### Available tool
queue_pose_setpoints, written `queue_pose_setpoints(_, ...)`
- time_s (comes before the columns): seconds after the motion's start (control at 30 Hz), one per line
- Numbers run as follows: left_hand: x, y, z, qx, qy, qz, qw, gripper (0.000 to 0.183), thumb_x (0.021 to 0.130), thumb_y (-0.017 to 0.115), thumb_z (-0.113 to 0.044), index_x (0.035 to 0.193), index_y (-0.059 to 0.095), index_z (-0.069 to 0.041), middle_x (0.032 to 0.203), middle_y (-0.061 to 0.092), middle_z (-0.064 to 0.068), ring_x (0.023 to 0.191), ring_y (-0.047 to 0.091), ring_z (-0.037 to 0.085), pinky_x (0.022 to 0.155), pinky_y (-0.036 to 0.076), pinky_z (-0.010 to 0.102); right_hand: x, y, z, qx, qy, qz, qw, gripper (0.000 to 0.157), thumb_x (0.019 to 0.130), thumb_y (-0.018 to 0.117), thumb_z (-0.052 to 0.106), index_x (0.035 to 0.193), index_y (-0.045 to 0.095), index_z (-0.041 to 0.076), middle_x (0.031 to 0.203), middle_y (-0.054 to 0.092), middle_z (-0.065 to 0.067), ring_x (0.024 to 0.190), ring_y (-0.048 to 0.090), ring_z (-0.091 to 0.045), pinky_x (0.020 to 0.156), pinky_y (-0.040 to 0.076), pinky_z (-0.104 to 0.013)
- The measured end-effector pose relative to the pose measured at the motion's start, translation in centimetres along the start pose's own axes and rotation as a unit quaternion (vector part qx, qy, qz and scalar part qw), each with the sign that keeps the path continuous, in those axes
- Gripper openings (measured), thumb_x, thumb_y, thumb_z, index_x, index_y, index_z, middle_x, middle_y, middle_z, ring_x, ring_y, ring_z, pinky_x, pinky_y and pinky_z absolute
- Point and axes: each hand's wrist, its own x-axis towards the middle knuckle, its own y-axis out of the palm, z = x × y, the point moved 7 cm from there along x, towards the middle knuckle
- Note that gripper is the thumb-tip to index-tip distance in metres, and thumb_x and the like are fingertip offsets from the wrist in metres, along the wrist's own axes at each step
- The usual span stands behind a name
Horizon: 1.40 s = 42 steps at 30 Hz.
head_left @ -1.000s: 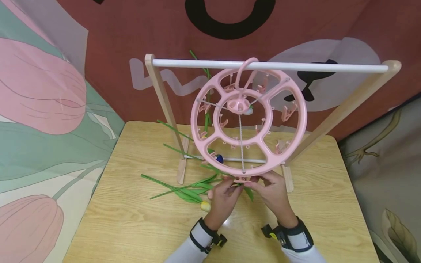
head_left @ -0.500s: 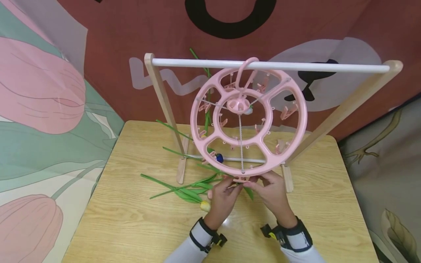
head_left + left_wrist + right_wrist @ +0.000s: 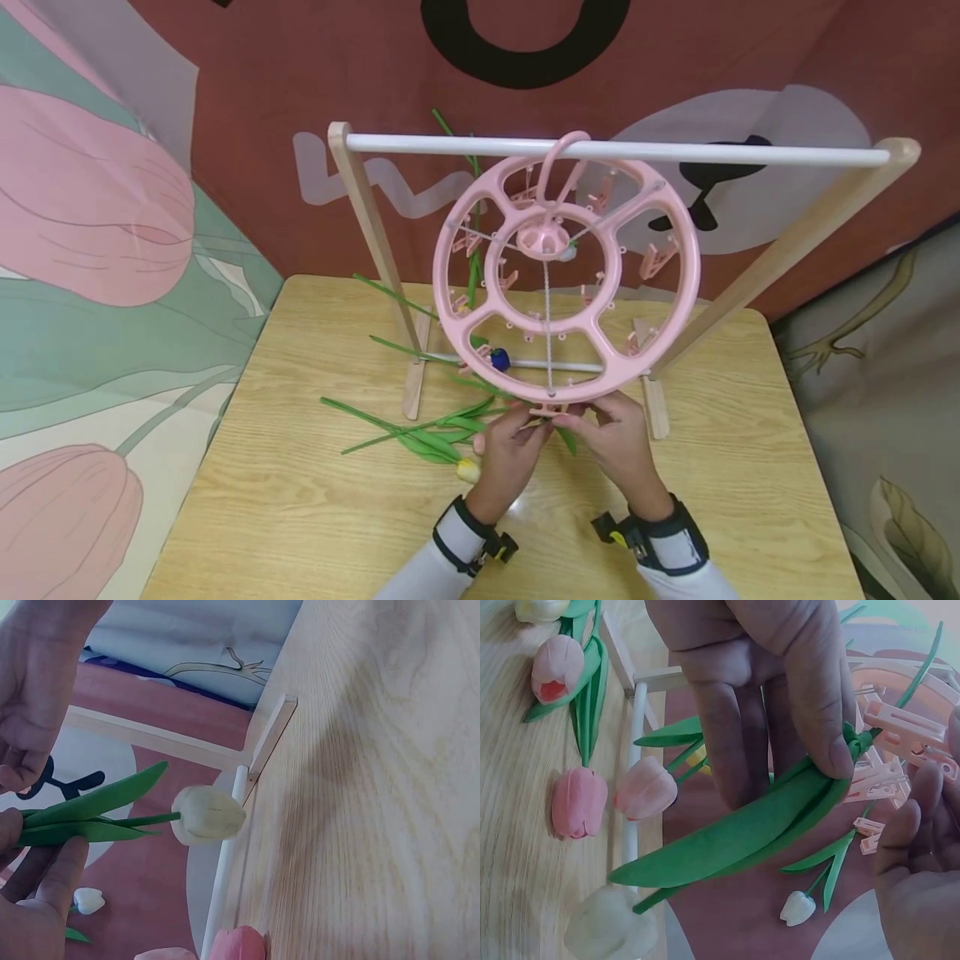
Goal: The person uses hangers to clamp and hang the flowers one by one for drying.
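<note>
My left hand [image 3: 512, 454] pinches the green stem and leaves of a white tulip [image 3: 208, 815], whose bloom hangs downward. Beside it, my right hand [image 3: 618, 446] grips a pink clothespin [image 3: 907, 735] with thumb and fingers. The clothespin's tip is at the tulip's stem; whether it has closed on the stem I cannot tell. This clothespin hangs at the near edge of a pink round drying hanger [image 3: 648, 367]. In the head view the hands and hanger hide most of the held tulip.
The hanger hooks over the white bar [image 3: 450, 146] of a wooden rack [image 3: 367, 225]. Other clothespins hang round its rings, and another white tulip [image 3: 798, 907] hangs behind. Several tulips lie left of the hands on the table [image 3: 300, 500], including a yellow one [image 3: 468, 471] and a pink one [image 3: 580, 802].
The hanger's near edge and the clothespin have drifted very slightly left. Both hands stay at nearly the same place with the same hold.
</note>
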Motion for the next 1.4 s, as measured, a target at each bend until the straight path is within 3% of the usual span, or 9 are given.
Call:
queue_pose_setpoints(0.17, 0.2, -0.2, -0.3, 0.004, 0.014, 0.003, 0.9999, 0.03, 0.092, 0.07, 0.008, 0.122, 0.069, 0.004, 0.119, 0.072, 0.024, 0.11, 0.072, 0.036, 0.089, 0.062, 0.034, 0.1, 0.2, 0.0, -0.003, -0.004, 0.005, 1.0, 0.036, 0.075, 0.079, -0.021, 0.108, 0.068, -0.012, 0.09, 0.064, -0.02, 0.083, 0.062, -0.004, 0.074, 0.057, -0.016)
queue_pose_setpoints(0.33, 0.3, -0.8, -0.8, 0.056, 0.049, 0.005, 0.9972, 0.04, 0.088, 0.077, 0.006, 0.127, 0.067, 0.002, 0.122, 0.071, 0.02, 0.111, 0.072, 0.032, 0.093, 0.061, 0.035, 0.1, 0.1, 0.3, -0.036, -0.018, -0.004, 0.999, 0.039, 0.073, 0.077, -0.023, 0.108, 0.068, -0.008, 0.085, 0.057, -0.012, 0.078, 0.054, -0.01, 0.068, 0.052, -0.016)
queue_pose_setpoints(0.47, 0.1, -2.0, -1.0, 0.081, 0.051, 0.012, 0.9954, 0.045, 0.087, 0.079, 0.001, 0.13, 0.066, -0.003, 0.127, 0.068, 0.016, 0.111, 0.071, 0.033, 0.093, 0.062, 0.037, 0.1, -0.2, 0.4, -0.039, -0.021, -0.01, 0.999, 0.037, 0.075, 0.075, -0.023, 0.107, 0.067, -0.007, 0.084, 0.058, -0.003, 0.077, 0.054, -0.007, 0.066, 0.051, -0.016)
queue_pose_setpoints(0.6, -0.3, -3.8, -1.1, 0.106, 0.044, 0.025, 0.993, 0.044, 0.091, 0.077, -0.003, 0.133, 0.064, -0.008, 0.13, 0.068, 0.012, 0.114, 0.07, 0.031, 0.088, 0.063, 0.03, -0.2, -0.3, 0.1, 0.012, 0.001, 0.002, 1.0, 0.043, 0.083, 0.072, -0.02, 0.121, 0.064, -0.004, 0.101, 0.068, 0.007, 0.09, 0.064, -0.004, 0.078, 0.058, -0.016)
queue_pose_setpoints(0.73, -0.7, -6.3, -1.2, 0.138, 0.035, 0.024, 0.9895, 0.04, 0.09, 0.077, -0.001, 0.127, 0.066, -0.006, 0.125, 0.07, 0.014, 0.11, 0.072, 0.031, 0.091, 0.062, 0.029, -0.6, -0.2, -0.1, 0.096, 0.021, 0.012, 0.995, 0.056, 0.09, 0.066, -0.017, 0.138, 0.049, 0.006, 0.117, 0.072, 0.007, 0.101, 0.069, -0.008, 0.088, 0.06, -0.02)
queue_pose_setpoints(0.87, -1.0, -9.2, -1.1, 0.188, 0.02, 0.011, 0.9818, 0.036, 0.087, 0.08, 0.002, 0.12, 0.068, -0.002, 0.118, 0.072, 0.014, 0.102, 0.073, 0.031, 0.084, 0.065, 0.039, -0.9, -0.1, 0.1, 0.152, -0.002, 0.019, 0.988, 0.037, 0.092, 0.059, -0.021, 0.123, 0.046, -0.006, 0.111, 0.073, -0.001, 0.1, 0.072, -0.013, 0.088, 0.061, -0.024)
queue_pose_setpoints(1.03, -1.5, -12.9, -0.1, 0.282, -0.034, 0.002, 0.959, 0.037, 0.086, 0.082, -0.004, 0.121, 0.069, -0.005, 0.117, 0.073, 0.013, 0.109, 0.071, 0.029, 0.084, 0.063, 0.045, -1.4, 0.2, 0.4, 0.108, -0.048, 0.041, 0.992, 0.014, 0.088, 0.059, -0.025, 0.095, 0.054, -0.014, 0.096, 0.071, -0.013, 0.096, 0.072, -0.015, 0.092, 0.06, -0.025)
queue_pose_setpoints(1.23, -2.6, -16.3, 1.2, 0.363, -0.108, 0.029, 0.9249, 0.045, 0.089, 0.082, -0.011, 0.13, 0.066, -0.002, 0.125, 0.07, 0.015, 0.114, 0.067, 0.032, 0.093, 0.06, 0.049, -1.9, 1.1, 0.2, 0.012, -0.071, 0.071, 0.995, 0.029, 0.084, 0.064, -0.022, 0.106, 0.071, -0.004, 0.101, 0.077, -0.016, 0.104, 0.073, -0.01, 0.097, 0.057, -0.022)
queue_pose_setpoints(1.4, -3.5, -18.0, 1.8, 0.445, -0.138, 0.061, 0.8828, 0.044, 0.089, 0.082, -0.011, 0.129, 0.067, -0.001, 0.127, 0.067, 0.017, 0.121, 0.062, 0.036, 0.099, 0.058, 0.05, -2.0, 2.5, -0.1, -0.066, -0.107, 0.119, 0.985, 0.04, 0.085, 0.072, -0.011, 0.121, 0.072, 0.007, 0.118, 0.076, -0.01, 0.115, 0.07, -0.013, 0.102, 0.054, -0.02)
